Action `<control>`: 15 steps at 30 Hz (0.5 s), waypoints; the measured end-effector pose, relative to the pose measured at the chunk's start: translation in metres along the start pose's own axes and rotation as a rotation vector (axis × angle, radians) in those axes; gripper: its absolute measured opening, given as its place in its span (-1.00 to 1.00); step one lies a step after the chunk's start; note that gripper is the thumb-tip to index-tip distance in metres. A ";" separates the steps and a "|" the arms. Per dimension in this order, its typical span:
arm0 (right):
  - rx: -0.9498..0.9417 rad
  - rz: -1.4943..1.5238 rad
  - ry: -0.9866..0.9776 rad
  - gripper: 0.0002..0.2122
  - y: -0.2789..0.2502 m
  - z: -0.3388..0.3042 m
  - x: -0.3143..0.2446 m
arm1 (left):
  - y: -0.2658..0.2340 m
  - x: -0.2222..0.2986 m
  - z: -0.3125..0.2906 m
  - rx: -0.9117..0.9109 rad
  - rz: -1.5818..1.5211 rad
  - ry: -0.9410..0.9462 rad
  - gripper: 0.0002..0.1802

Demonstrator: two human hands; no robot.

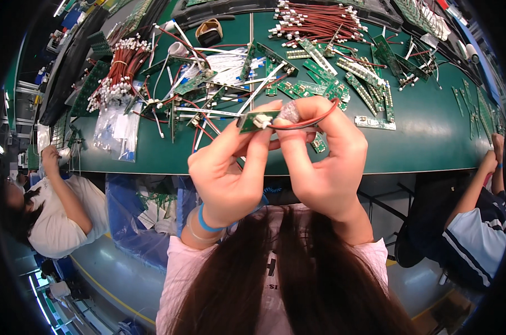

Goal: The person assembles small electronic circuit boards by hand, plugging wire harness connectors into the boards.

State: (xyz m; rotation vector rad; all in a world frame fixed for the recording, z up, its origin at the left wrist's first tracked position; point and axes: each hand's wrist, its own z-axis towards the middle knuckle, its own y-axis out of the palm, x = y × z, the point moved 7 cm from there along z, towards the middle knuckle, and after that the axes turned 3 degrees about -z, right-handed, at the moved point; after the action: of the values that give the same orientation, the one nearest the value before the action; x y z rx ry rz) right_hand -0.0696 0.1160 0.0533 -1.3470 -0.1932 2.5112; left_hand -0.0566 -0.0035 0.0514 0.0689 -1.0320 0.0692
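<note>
Centre frame: left hand [230,167] pinches a green board [257,120]; right hand [320,151] grips its red wire [309,123] above the table [431,139]

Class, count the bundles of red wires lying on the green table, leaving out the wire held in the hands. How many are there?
2. One bundle of red wires lies at the table's left; another bundle lies at the far edge, right of centre. Loose single wires among the circuit boards aren't counted.
</note>
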 end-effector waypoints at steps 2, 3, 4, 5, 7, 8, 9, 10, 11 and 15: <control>-0.039 -0.005 0.010 -0.93 0.002 -0.003 0.003 | 0.001 -0.001 0.000 -0.014 0.058 -0.021 -0.74; -0.041 -0.002 0.010 -0.93 0.003 -0.004 0.002 | 0.000 -0.001 0.000 -0.012 0.060 -0.022 -0.74; -0.040 0.009 0.015 -0.94 0.003 -0.004 0.002 | 0.001 0.001 0.000 -0.014 0.094 0.011 -0.74; -0.039 0.020 0.019 -0.94 0.003 -0.003 0.001 | 0.001 0.003 0.000 -0.016 0.128 0.043 -0.74; -0.052 0.023 0.015 -0.94 0.003 -0.002 0.003 | 0.000 0.000 -0.001 -0.009 0.118 0.016 -0.74; -0.064 0.024 0.010 -0.94 0.004 -0.002 0.003 | -0.001 -0.002 -0.001 -0.002 0.106 -0.010 -0.74; -0.063 0.017 0.008 -0.94 0.005 -0.002 0.003 | -0.003 -0.003 -0.001 -0.003 0.099 -0.009 -0.74; -0.061 0.015 0.017 -0.93 0.007 -0.003 0.003 | -0.004 -0.005 -0.001 -0.012 0.112 -0.017 -0.75; -0.060 0.013 0.027 -0.92 0.008 -0.003 0.004 | -0.005 -0.008 0.000 -0.020 0.126 -0.024 -0.75; -0.113 0.132 0.114 -0.89 0.013 -0.001 0.007 | -0.012 -0.011 0.003 0.035 0.087 -0.030 -0.78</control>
State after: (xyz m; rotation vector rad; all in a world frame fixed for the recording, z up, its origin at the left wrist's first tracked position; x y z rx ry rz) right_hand -0.0745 0.1061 0.0439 -1.5912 -0.2327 2.5548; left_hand -0.0637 -0.0162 0.0428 0.0576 -1.0641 0.1656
